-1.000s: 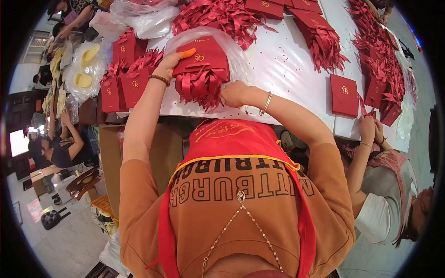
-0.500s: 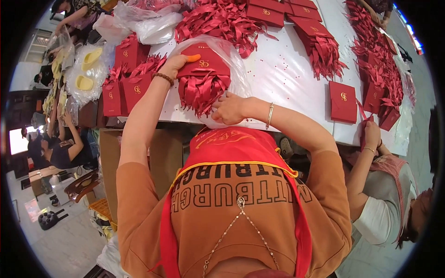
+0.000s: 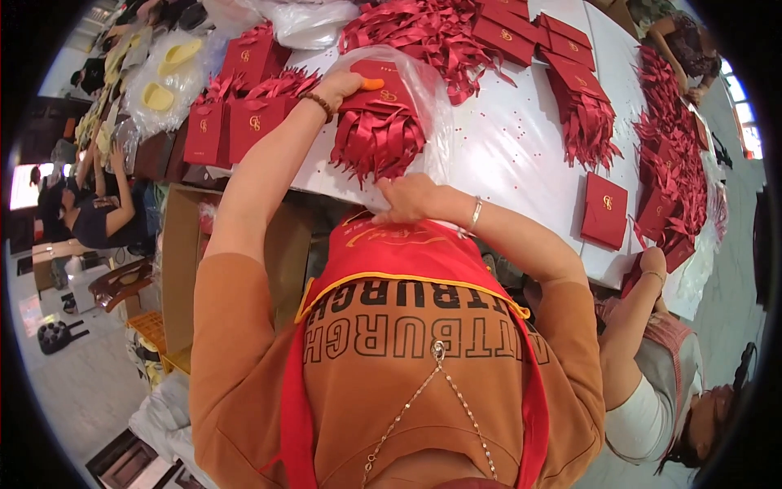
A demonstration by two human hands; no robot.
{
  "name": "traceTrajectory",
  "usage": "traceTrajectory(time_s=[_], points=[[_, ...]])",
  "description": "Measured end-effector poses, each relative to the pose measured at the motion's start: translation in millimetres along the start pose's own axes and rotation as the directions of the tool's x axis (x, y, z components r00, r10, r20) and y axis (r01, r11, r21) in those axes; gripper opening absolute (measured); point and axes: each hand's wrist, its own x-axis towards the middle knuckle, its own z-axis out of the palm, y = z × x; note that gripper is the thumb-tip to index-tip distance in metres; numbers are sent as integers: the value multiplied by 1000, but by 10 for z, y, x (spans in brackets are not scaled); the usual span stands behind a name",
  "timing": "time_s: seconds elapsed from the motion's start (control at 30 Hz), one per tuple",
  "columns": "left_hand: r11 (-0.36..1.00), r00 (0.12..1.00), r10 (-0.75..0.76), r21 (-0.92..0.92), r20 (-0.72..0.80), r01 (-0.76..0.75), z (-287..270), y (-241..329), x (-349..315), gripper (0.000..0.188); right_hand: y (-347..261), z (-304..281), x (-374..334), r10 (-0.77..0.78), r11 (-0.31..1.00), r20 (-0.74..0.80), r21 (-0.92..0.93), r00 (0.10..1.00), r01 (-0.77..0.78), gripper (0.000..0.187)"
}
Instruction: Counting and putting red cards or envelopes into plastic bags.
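A stack of red paper gift bags with gold marks (image 3: 383, 81) lies on the white table (image 3: 505, 163), its red ribbons (image 3: 379, 137) fanned toward me. A clear plastic bag (image 3: 438, 106) surrounds the stack. My left hand (image 3: 342, 88) grips the stack's far left side through the plastic, its thumb in an orange cover lying on top; the other fingers are mostly hidden. By the table's near edge, just below the ribbon ends, my right hand (image 3: 409, 198) is closed on the plastic bag's near rim, fingers partly curled.
More red gift bags stand at left (image 3: 257, 122). Others lie in ribboned stacks at right (image 3: 580, 106), near a single red bag (image 3: 604, 210). Yellow clogs in plastic (image 3: 179, 59) sit far left. A co-worker (image 3: 660, 359) works at my right. Below the table is an open cardboard box (image 3: 183, 261).
The view has shifted, so the table appears turned. My right hand has moved slightly along the plastic bag's near rim, toward the ribbon ends. My left hand keeps its hold on the stack.
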Motion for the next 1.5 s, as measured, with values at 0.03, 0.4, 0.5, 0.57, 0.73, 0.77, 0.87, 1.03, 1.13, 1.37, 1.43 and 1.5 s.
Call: traceTrajectory(time_s=[0.03,0.4,0.5,0.57,0.73,0.77,0.87,1.03,1.13,1.37,1.43,1.5], points=[[998,998,-55,18,-21,55,-14,-18,42,44,26,6,100,-1,1000,36,-9,999,1,43],[943,950,-308,-146,-49,299,-137,-240,213,42,-75,412,451,82,897,-286,439,955,55,58],[990,998,-51,133,-44,56,-59,-162,155,39,9,487,544,197,785,-212,619,957,-25,65],[988,989,-135,73,-52,139,12,-38,98,38,58,481,632,253,733,-113,670,961,-115,68],[989,988,-144,9,-52,145,-198,-302,318,38,-241,386,762,15,970,-206,240,978,35,45],[987,987,-137,73,-81,143,-225,-322,381,39,-345,376,798,38,993,-226,120,973,-11,31],[954,979,-118,256,-165,158,-268,-402,472,43,-513,203,877,-117,993,-250,-24,961,115,23],[923,971,-184,314,-154,224,-153,-199,327,57,-559,8,789,-252,963,-546,-64,799,260,16],[906,975,-146,372,-169,200,15,24,96,66,-464,-117,506,-275,952,-560,-44,782,303,16],[944,952,0,314,-307,102,-120,-487,428,71,45,-826,264,-93,959,-196,245,976,140,50],[956,964,60,292,-258,19,-328,-648,449,70,65,-1026,293,-28,664,-120,740,992,108,39],[947,982,119,313,-148,-68,-466,-762,537,63,342,-917,551,203,405,-367,875,908,263,29]])
